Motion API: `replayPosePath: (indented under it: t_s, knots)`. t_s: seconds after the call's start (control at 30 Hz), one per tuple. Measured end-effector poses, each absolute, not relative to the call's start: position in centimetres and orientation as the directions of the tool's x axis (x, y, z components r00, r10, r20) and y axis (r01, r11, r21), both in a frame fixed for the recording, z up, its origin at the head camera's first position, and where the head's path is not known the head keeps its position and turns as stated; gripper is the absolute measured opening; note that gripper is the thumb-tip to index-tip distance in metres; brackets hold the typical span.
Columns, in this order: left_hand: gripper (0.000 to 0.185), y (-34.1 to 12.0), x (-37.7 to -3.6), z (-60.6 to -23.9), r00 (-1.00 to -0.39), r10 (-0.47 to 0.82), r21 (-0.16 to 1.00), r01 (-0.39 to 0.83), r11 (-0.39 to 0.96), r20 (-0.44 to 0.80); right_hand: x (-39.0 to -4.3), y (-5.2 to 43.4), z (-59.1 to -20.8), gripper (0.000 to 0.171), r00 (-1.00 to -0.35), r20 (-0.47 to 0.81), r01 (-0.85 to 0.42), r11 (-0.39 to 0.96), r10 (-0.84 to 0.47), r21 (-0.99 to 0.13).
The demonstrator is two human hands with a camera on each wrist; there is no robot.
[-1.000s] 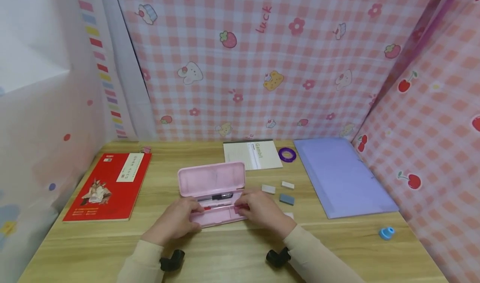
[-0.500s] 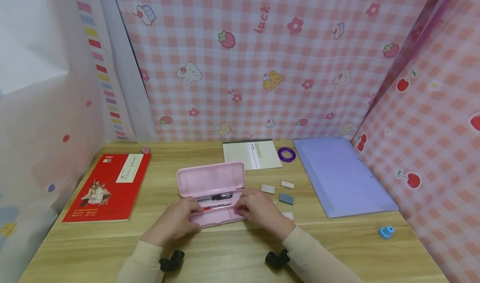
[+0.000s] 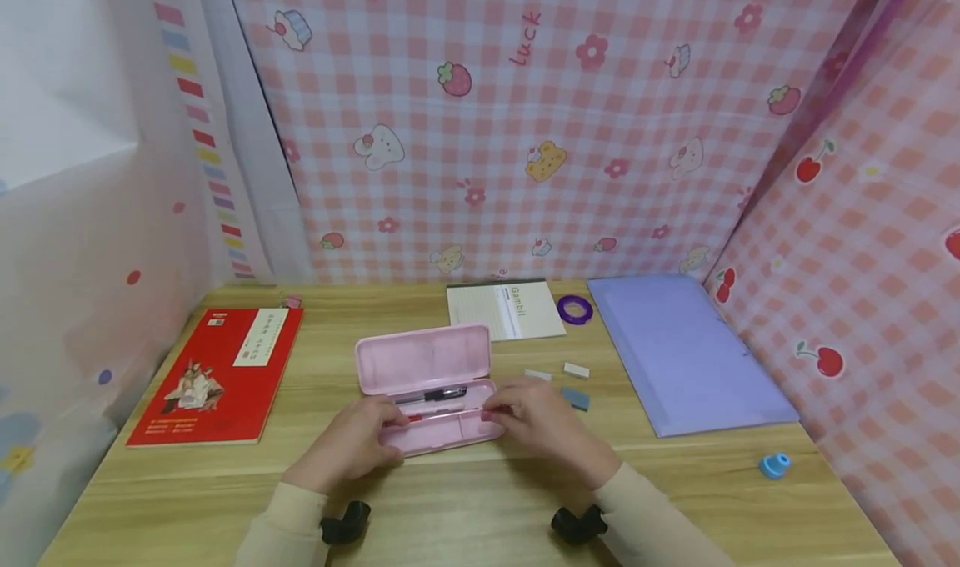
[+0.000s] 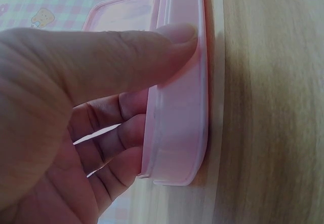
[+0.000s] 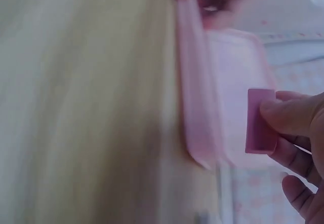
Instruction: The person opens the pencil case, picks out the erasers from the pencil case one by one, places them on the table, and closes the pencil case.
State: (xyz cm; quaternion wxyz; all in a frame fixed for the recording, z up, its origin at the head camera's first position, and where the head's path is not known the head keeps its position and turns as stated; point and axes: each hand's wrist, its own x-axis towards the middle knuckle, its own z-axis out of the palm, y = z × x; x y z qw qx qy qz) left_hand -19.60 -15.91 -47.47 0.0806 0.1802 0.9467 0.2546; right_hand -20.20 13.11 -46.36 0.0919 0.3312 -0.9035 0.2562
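A pink pencil case (image 3: 423, 358) lies open on the table, its lid tipped back. Inside are a black pen (image 3: 442, 394) and a thin pen with a red part (image 3: 416, 418). My left hand (image 3: 352, 438) grips the case's left end; the left wrist view has the thumb (image 4: 177, 36) on the front wall and the fingers curled at the end. My right hand (image 3: 543, 421) is over the case's right end. Between its thumb and fingers it pinches a dark pink rectangular eraser (image 5: 259, 127), plain in the right wrist view but mostly covered in the head view.
Right of the case lie a blue-grey eraser (image 3: 575, 398), a white eraser (image 3: 576, 370) and a partly covered pale one (image 3: 537, 375). Behind are a notepad (image 3: 506, 310) and purple tape roll (image 3: 575, 309). A red book (image 3: 217, 375), lilac folder (image 3: 690, 350) and blue cap-like piece (image 3: 776, 466) lie outward.
My right hand has drawn back to the right from inside the case with the pink eraser, uncovering the case's right end. The left hand and case have stayed put.
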Motion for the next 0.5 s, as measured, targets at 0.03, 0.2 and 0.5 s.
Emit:
replayPosePath:
  t_s: [0.03, 0.2, 0.5]
  knots:
    - [0.033, -15.9, -19.6, -47.5, -0.922, 0.384, 0.513, 0.303, 0.803, -0.057, -20.0, 14.0, -46.0, 0.009, -0.782, 0.335, -0.623, 0.652, -0.525, -0.433]
    - [0.034, -15.8, -19.6, -47.5, -0.923, 0.382, 0.517, 0.304, 0.800, -0.047, -20.0, 20.5, -45.9, 0.011, -0.872, 0.303, -0.490, 0.711, -0.386, -0.504]
    - [0.033, -16.0, -19.5, -47.4, -0.921, 0.387, 0.515, 0.312, 0.799, -0.043, -19.8, 29.2, -47.1, 0.008, -0.944, 0.205, -0.326, 0.834, -0.259, -0.445]
